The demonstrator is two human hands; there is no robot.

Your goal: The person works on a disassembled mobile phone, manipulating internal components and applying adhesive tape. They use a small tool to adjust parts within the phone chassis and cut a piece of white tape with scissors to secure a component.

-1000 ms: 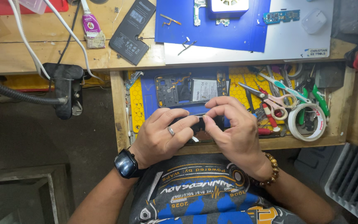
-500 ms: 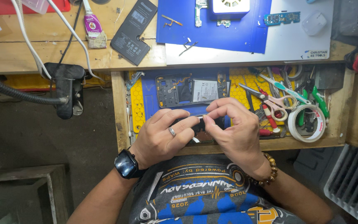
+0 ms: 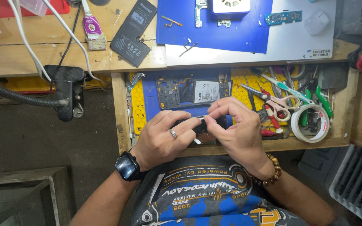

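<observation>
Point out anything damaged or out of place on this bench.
The phone in the drawer lies opened, back off and insides exposed. The black battery lies loose and askew on the bench top. Both hands pinch a small dark part.

Colour key. Desk (image 3: 42,58): pale bare wood. Mat (image 3: 248,33) on the desk: deep blue, on a light grey sheet (image 3: 298,46). Drawer liner (image 3: 138,106): yellow, honeycomb pattern, with a blue pad (image 3: 151,109). Battery (image 3: 133,31): black. Scissors (image 3: 279,102): pink handles. Tape roll (image 3: 311,123): white. Watch (image 3: 127,166): black. Bracelet (image 3: 269,173): brown beads. Ring (image 3: 173,133) on the left hand (image 3: 164,140): silver. Small part (image 3: 200,125) between both hands: black.
</observation>
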